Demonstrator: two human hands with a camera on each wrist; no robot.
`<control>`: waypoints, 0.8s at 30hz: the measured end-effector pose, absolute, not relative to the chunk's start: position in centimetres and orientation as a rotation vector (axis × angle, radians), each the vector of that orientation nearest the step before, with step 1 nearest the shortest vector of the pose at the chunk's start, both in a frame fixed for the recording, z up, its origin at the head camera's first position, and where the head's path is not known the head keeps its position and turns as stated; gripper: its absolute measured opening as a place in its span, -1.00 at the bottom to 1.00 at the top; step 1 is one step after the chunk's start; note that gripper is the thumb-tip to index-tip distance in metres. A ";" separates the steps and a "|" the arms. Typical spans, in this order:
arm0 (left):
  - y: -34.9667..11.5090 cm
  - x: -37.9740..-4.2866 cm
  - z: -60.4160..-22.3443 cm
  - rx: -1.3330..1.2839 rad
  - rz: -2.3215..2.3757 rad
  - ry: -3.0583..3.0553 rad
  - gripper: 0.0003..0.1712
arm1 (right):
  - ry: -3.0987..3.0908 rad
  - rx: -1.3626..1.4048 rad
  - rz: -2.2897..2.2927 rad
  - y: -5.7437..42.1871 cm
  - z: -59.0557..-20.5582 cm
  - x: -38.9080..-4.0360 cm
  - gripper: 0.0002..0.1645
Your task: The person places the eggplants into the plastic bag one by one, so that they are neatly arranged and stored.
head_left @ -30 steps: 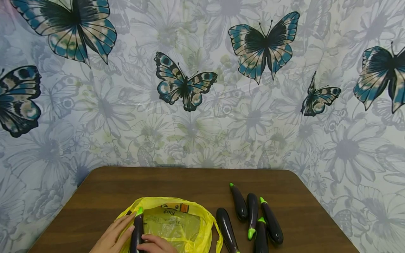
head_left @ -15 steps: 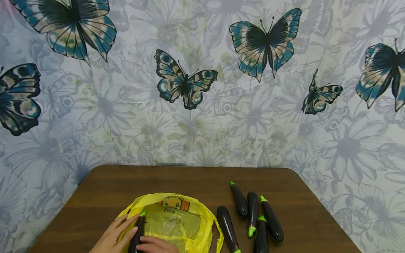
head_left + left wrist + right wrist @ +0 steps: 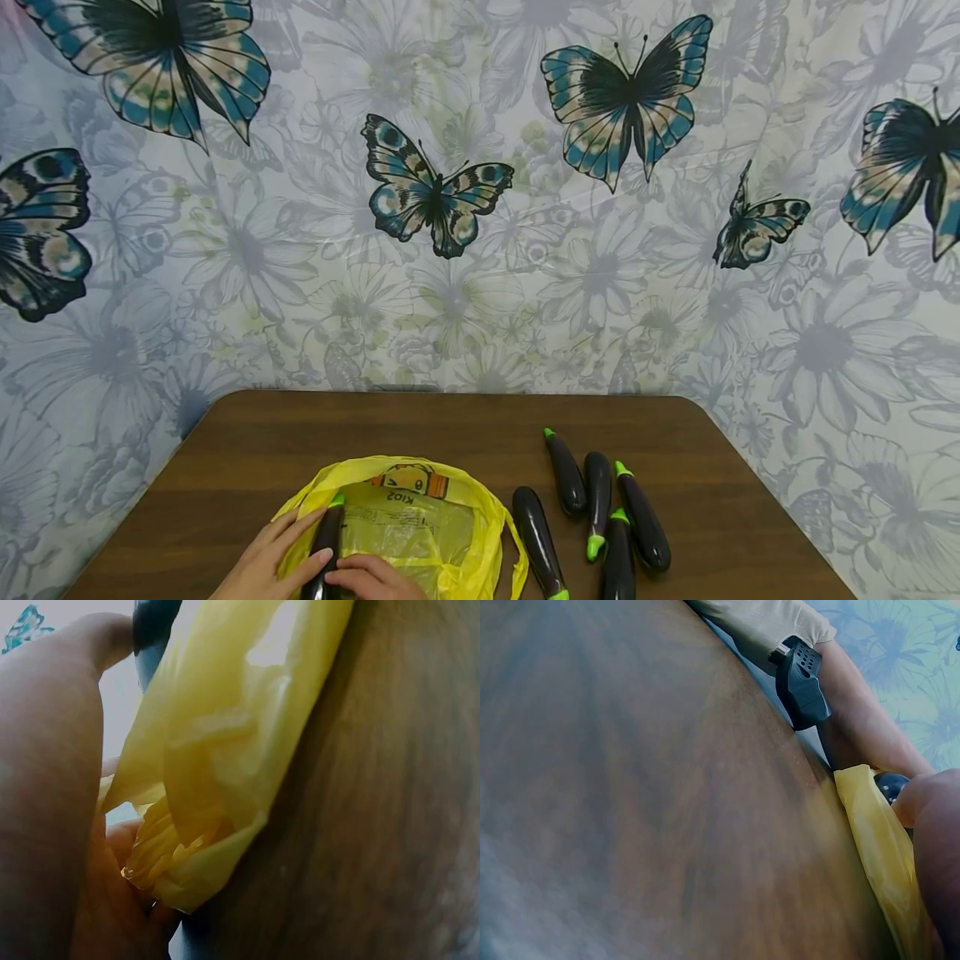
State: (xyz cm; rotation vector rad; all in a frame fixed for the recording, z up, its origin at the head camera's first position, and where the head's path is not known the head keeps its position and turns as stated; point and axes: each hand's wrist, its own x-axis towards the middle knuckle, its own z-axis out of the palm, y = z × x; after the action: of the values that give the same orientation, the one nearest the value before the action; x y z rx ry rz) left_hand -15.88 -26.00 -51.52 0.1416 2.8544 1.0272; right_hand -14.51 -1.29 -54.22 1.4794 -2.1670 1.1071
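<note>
In the head view, a yellow plastic bag (image 3: 491,542) lies on the table with its mouth spread wide. One dark eggplant (image 3: 324,542) with a green stem end is at the bag's left side, inside the rim. My left hand (image 3: 262,562) holds this eggplant from the left, thumb across it and fingers along the bag's edge. From the right, my right hand (image 3: 378,577) holds its lower part with bent fingers. The left wrist view shows the left thumb (image 3: 112,641) against the dark eggplant (image 3: 154,637), with bag film (image 3: 225,750) over other fingers.
Several more eggplants (image 3: 566,479) lie on the brown table (image 3: 720,517) to the right of the bag; the closest one (image 3: 536,533) is beside the bag's handle (image 3: 520,567). A butterfly-patterned wall (image 3: 450,333) stands behind the table.
The eggplant in my hands has shifted slightly and sits lower against the bag's rim. My left thumb has slid farther across it. The other eggplants stay put; the head view tilts slightly.
</note>
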 end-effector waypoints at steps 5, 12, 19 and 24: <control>-26.0 -15.8 -51.5 0.142 1.008 2.861 -0.17 | -2.266 1.550 1.149 -1.0 -53.7 -14.6 -0.54; -26.0 -15.4 -51.5 0.162 0.982 2.890 -0.09 | -2.441 1.582 1.107 -0.6 -52.8 -14.8 -0.47; -26.1 -15.3 -51.5 0.190 0.986 2.872 -0.06 | -2.540 1.569 1.109 -0.4 -52.2 -14.9 -0.45; -26.1 -15.3 -51.4 0.200 0.985 2.874 -0.07 | -2.569 1.610 1.123 -0.4 -52.0 -15.4 -0.44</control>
State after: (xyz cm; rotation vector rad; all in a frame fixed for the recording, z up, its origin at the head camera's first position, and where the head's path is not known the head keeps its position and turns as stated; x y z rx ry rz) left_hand -15.30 -26.08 -51.42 0.2003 2.8735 0.9846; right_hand -15.36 -0.41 -51.95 1.6103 -2.5686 1.1234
